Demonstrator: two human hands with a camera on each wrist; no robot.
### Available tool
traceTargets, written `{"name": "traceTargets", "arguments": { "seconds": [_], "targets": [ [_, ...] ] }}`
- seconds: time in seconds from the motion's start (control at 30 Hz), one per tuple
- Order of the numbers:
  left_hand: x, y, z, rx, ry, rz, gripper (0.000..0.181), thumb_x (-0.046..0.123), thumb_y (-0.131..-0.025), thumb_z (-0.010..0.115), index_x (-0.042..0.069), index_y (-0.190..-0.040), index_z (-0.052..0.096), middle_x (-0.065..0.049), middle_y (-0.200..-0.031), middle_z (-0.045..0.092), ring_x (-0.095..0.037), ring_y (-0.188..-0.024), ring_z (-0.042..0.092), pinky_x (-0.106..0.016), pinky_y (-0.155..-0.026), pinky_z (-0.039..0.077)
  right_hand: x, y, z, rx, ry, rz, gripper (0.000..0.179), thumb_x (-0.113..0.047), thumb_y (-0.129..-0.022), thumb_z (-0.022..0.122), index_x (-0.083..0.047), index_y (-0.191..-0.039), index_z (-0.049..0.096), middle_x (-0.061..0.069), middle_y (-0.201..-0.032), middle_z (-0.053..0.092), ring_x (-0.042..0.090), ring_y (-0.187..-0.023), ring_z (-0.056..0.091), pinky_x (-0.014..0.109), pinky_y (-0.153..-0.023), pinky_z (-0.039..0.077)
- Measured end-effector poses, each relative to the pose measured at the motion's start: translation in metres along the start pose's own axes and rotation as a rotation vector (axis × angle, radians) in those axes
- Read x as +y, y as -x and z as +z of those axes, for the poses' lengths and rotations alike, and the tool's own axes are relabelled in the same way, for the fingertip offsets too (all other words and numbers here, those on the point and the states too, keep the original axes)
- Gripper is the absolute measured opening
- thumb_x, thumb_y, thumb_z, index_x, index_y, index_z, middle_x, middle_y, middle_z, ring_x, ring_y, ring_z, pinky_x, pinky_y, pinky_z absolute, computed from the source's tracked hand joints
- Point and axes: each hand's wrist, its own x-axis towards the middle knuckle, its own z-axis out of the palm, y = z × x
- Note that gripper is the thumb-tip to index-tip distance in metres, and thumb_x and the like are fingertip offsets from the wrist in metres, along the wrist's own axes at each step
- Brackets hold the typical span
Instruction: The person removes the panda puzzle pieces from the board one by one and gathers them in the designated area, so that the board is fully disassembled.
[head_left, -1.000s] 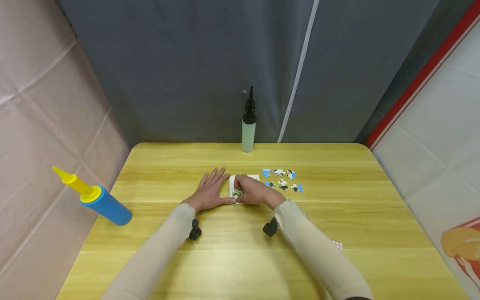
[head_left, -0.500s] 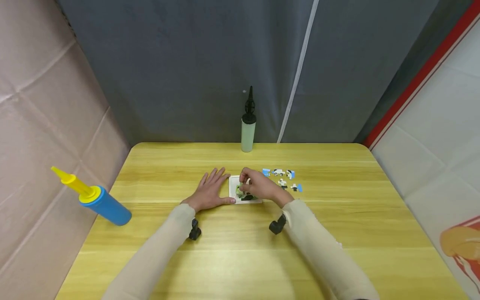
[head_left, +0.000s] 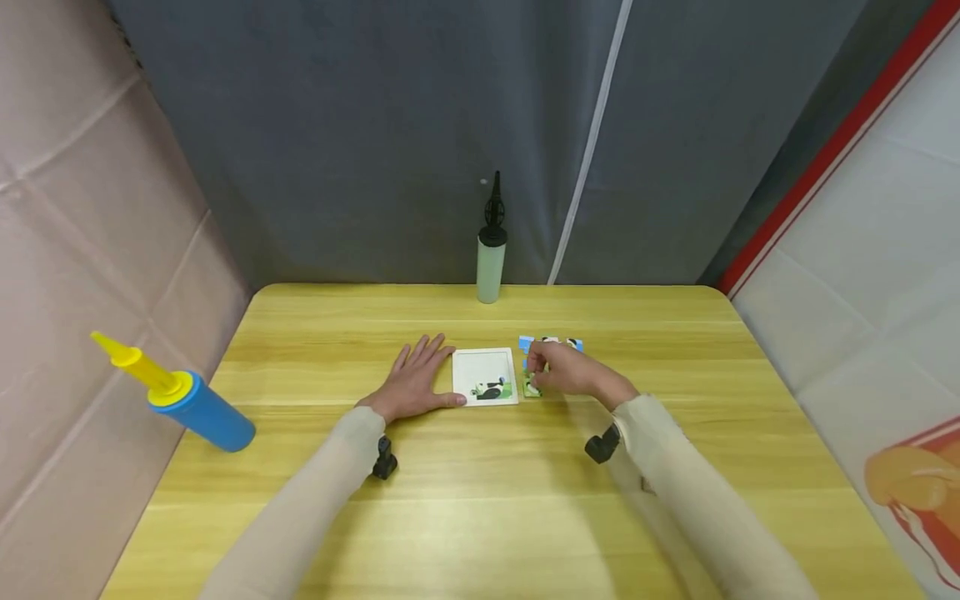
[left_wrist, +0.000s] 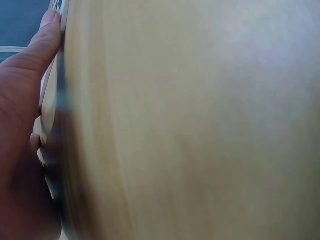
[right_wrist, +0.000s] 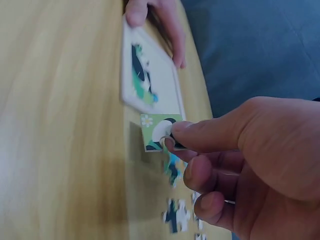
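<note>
A white square puzzle tray (head_left: 483,358) lies on the table, with joined panda puzzle pieces (head_left: 492,389) along its near edge. My left hand (head_left: 414,383) rests flat left of it, fingers spread, thumb touching the tray's near left corner. To the right of the tray, my right hand (head_left: 567,367) pinches a green puzzle piece (right_wrist: 156,131) between thumb and forefinger; a white flower and part of a panda show on it. Loose puzzle pieces (right_wrist: 177,216) lie beneath and beyond that hand, partly hidden by it. The left wrist view shows mostly tabletop and the left thumb (left_wrist: 42,42).
A pale green hand pump (head_left: 491,268) with a black nozzle stands at the table's far edge. Near the left edge is a blue and yellow hand pump (head_left: 206,410). A grey curtain (head_left: 375,150) hangs behind the wooden table (head_left: 360,517).
My right hand has lifted off the tray and moved right with the green puzzle piece, uncovering the pieces in the tray. The left hand has stayed in place beside the tray.
</note>
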Motion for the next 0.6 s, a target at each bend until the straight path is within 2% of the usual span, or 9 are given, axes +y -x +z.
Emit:
{"name": "traceTargets", "arguments": {
  "seconds": [0.33, 0.47, 0.6],
  "targets": [
    [-0.002, 0.001, 0.001, 0.012, 0.017, 0.009, 0.104, 0.068, -0.092, 0.072, 0.010, -0.169, 0.030, -0.017, -0.181, 0.009, -0.042, -0.169, 0.002, -0.065, -0.135, -0.002, 0.015, 0.001, 0.006, -0.019, 0.004, 0.015, 0.007, -0.001, -0.098, 0.071, -0.002, -0.100, 0.065, 0.006, -0.091, 0.063, 0.015, -0.083, 0.053, 0.028, -0.077, 0.048],
    [0.000, 0.001, -0.002, -0.001, 0.007, -0.002, 0.103, 0.063, -0.092, 0.075, 0.011, -0.169, 0.030, -0.016, -0.181, 0.009, -0.042, -0.169, 0.002, -0.065, -0.135, -0.001, 0.016, -0.002, 0.009, -0.026, 0.025, 0.011, 0.007, -0.002, -0.097, 0.072, -0.002, -0.100, 0.065, 0.005, -0.092, 0.063, 0.016, -0.084, 0.053, 0.028, -0.077, 0.048],
    [-0.007, -0.004, 0.005, 0.013, 0.035, 0.003, 0.105, 0.068, -0.091, 0.073, 0.014, -0.169, 0.030, -0.014, -0.182, 0.009, -0.039, -0.170, 0.001, -0.064, -0.136, -0.003, 0.014, -0.002, 0.009, -0.017, 0.063, 0.032, 0.008, -0.003, -0.097, 0.072, -0.003, -0.101, 0.066, 0.005, -0.094, 0.064, 0.016, -0.085, 0.055, 0.029, -0.079, 0.050]
  ]
}}
